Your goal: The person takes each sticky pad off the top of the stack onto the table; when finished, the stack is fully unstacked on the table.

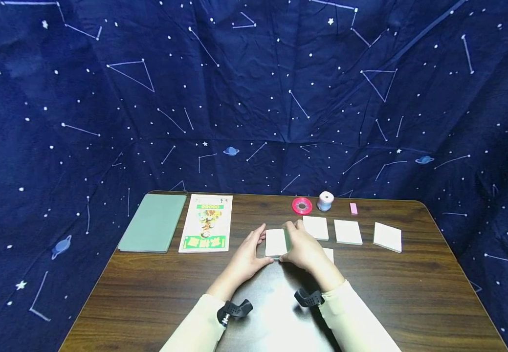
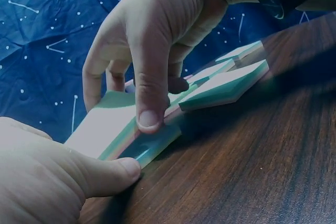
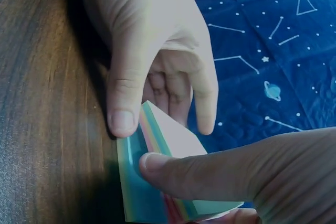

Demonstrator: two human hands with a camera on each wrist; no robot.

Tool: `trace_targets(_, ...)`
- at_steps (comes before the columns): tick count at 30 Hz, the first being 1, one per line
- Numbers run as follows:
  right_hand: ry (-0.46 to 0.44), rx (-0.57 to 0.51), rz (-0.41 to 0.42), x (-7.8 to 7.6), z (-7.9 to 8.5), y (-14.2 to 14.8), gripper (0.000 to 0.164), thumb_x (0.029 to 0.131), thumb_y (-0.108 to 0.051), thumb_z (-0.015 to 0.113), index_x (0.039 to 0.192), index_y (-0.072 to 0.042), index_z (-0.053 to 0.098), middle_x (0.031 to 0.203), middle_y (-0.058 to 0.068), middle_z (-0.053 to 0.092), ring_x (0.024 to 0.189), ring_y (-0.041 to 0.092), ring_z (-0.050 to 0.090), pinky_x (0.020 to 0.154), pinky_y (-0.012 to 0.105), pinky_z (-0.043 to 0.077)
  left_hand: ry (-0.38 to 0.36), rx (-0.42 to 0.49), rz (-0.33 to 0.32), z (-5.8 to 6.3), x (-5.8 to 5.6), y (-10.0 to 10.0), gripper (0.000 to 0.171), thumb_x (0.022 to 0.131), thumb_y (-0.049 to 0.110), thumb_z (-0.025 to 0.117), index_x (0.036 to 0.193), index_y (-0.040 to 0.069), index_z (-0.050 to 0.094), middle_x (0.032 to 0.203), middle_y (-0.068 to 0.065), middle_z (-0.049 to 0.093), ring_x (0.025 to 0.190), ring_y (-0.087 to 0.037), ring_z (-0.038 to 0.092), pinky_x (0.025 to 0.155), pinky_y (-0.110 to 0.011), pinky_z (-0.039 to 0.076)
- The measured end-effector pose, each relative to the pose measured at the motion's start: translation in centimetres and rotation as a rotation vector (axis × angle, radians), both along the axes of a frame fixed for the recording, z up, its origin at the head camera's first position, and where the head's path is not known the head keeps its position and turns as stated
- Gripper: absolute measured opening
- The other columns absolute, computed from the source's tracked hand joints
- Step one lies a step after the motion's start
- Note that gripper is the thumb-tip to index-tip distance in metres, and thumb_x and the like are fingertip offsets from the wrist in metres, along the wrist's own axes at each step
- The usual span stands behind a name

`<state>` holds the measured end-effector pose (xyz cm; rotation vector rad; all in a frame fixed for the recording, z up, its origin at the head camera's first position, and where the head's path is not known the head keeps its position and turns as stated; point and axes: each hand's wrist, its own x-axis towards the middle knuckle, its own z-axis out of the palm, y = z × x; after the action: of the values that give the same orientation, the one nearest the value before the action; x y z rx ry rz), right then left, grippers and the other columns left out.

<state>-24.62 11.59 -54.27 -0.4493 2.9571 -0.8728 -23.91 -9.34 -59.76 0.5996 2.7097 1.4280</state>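
Note:
A small stack of square note pads (image 1: 276,242) stands on the table in front of me, white on top with green, yellow and pink layered edges. With thumb and fingers, my right hand (image 1: 302,247) pinches the upper pad (image 3: 163,129) by its near and far edges. Below it a lower pad (image 3: 139,187) with a bluish side shows, offset from the upper one. My left hand (image 1: 247,254) stands at the stack's left side; its thumb touches the lower pad's corner and its fingers are spread apart. Partly behind my right wrist lies another white pad (image 1: 329,254).
To the right lie a pad (image 1: 315,228), a second pad (image 1: 348,232) and a third pad (image 1: 387,237). Behind them sit a pink-red ring (image 1: 295,206), a thread spool (image 1: 325,202) and a small pink block (image 1: 353,209). At left are a booklet (image 1: 206,220) and a green sheet (image 1: 152,223).

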Motion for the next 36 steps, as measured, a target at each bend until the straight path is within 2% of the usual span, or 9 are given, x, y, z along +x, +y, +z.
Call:
trace_targets(6,0.019,-0.047,0.004,0.4,0.3,0.2,0.085,0.063,-0.008,0.103,0.136,-0.001,0.059,0.122,0.021,0.055,0.087,0.031,0.066,0.083,0.052,0.063,0.020,-0.004,0.004,0.0,0.0,0.0,0.097,0.085,0.004,0.092,0.165,-0.003,0.038,0.154,-0.019,0.059,0.141,-0.034,0.062,0.121,-0.047,0.052)
trace_targets(7,0.049,-0.079,0.029,-0.1,-0.8,0.8,0.087,0.064,-0.011,0.102,0.138,-0.002,0.058,0.123,0.020,0.054,0.088,0.030,0.066,0.084,0.049,0.063,0.019,-0.004,0.006,0.0,0.0,0.0,0.096,0.085,0.004,0.092,0.164,-0.003,0.038,0.154,-0.018,0.059,0.140,-0.034,0.063,0.121,-0.048,0.052)
trace_targets(10,0.054,-0.137,0.033,0.0,-1.3,0.9,0.085,0.065,-0.006,0.099,0.139,0.000,0.056,0.125,0.023,0.050,0.092,0.033,0.066,0.087,0.052,0.063,0.018,-0.008,0.011,0.1,0.0,0.0,0.095,0.085,0.006,0.093,0.164,-0.002,0.039,0.154,-0.016,0.061,0.139,-0.032,0.063,0.121,-0.048,0.052)
trace_targets(13,0.019,-0.179,-0.002,0.0,-1.5,1.1,0.089,0.066,-0.005,0.100,0.143,-0.001,0.056,0.130,0.024,0.048,0.101,0.037,0.067,0.095,0.053,0.062,0.023,-0.014,0.013,0.0,0.0,0.0,0.094,0.086,0.007,0.093,0.163,-0.003,0.040,0.154,-0.016,0.061,0.139,-0.032,0.064,0.121,-0.048,0.052)
trace_targets(15,-0.029,-0.185,-0.054,0.5,-0.5,0.7,0.089,0.066,-0.001,0.100,0.143,-0.002,0.057,0.131,0.027,0.049,0.104,0.040,0.066,0.098,0.057,0.061,0.026,-0.011,0.012,0.0,0.0,0.0,0.094,0.086,0.007,0.093,0.163,-0.003,0.040,0.153,-0.017,0.061,0.139,-0.033,0.064,0.121,-0.048,0.052)
trace_targets(19,-0.041,-0.208,-0.100,0.8,-0.2,1.2,0.089,0.067,-0.002,0.101,0.144,-0.008,0.056,0.129,0.026,0.050,0.105,0.038,0.064,0.096,0.055,0.060,0.018,0.011,0.003,-0.1,0.0,0.0,0.093,0.086,0.006,0.092,0.163,-0.004,0.040,0.152,-0.019,0.060,0.140,-0.034,0.063,0.121,-0.047,0.052)
trace_targets(24,-0.008,-0.241,-0.125,1.2,0.0,2.1,0.087,0.070,-0.002,0.100,0.145,-0.012,0.056,0.129,0.025,0.051,0.109,0.038,0.062,0.096,0.057,0.059,0.017,0.008,0.005,-0.1,0.0,0.0,0.093,0.087,0.007,0.092,0.163,-0.004,0.040,0.154,-0.019,0.060,0.139,-0.034,0.062,0.122,-0.048,0.051)
trace_targets(31,0.072,-0.283,-0.128,1.5,-0.4,4.1,0.086,0.070,0.000,0.100,0.144,0.002,0.056,0.140,0.025,0.050,0.130,0.043,0.057,0.113,0.059,0.053,0.011,-0.011,0.016,-0.1,0.1,0.0,0.093,0.087,0.009,0.092,0.164,-0.002,0.041,0.156,-0.016,0.060,0.140,-0.033,0.062,0.123,-0.048,0.050)
trace_targets(36,0.127,-0.280,-0.114,2.1,-0.6,5.9,0.087,0.072,-0.007,0.101,0.146,0.002,0.057,0.134,0.023,0.056,0.123,0.040,0.059,0.108,0.057,0.054,0.015,-0.013,0.024,-0.1,0.2,0.1,0.093,0.087,0.009,0.092,0.163,-0.001,0.041,0.155,-0.015,0.060,0.139,-0.033,0.063,0.122,-0.049,0.050)
